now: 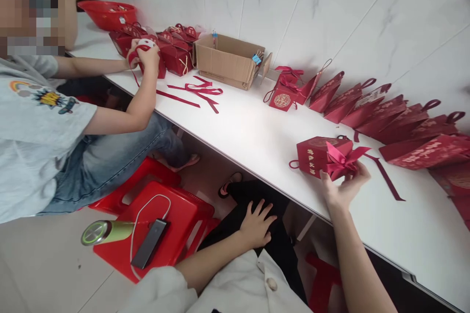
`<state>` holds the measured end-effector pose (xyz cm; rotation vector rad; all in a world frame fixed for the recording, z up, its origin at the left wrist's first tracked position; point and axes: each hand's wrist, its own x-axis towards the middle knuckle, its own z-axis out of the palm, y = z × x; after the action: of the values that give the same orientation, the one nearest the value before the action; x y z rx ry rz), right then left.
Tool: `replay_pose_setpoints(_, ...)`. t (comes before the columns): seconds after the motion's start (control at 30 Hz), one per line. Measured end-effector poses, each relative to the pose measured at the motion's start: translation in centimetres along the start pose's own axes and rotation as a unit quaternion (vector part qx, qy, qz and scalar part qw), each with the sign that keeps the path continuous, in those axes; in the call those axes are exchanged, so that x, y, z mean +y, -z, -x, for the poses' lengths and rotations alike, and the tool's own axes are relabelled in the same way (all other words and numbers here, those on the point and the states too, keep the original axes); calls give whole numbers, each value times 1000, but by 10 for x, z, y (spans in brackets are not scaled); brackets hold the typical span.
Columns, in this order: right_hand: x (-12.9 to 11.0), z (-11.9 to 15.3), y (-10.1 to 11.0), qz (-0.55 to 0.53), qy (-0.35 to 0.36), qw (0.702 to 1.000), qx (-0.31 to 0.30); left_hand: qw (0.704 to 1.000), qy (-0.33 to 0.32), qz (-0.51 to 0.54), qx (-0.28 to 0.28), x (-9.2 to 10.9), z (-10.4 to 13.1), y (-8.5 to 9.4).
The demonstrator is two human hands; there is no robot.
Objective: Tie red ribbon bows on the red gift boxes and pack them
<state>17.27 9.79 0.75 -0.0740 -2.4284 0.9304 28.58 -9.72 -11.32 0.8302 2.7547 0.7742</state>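
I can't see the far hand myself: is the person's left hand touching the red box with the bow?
No, the left hand rests on the black trousers.

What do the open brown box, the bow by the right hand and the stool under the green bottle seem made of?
Open brown box: probably cardboard, matt, with plain tan walls and thin flaps.
Bow: likely satin ribbon, softly shiny, in folded loops.
Stool: apparently moulded plastic, smooth and glossy, with highlights and rounded edges.
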Motion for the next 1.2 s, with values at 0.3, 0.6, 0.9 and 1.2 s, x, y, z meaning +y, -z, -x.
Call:
replay_pose_setpoints(0.3,6,5,-4,-32,54,997,38,989,104,97,41,9,5,17)
replay_pose_setpoints(0.6,-47,13,9,-101,211,971,-58,884,-10,294,364,8,3,134)
replay_pose_setpoints(0.9,-89,-4,27,-131,314,907,-250,827,-89,453,321,-6,-35,194)
replay_pose_setpoints(1.2,-59,-11,12,-117,208,956,-172,833,54,435,338,-15,-45,164)
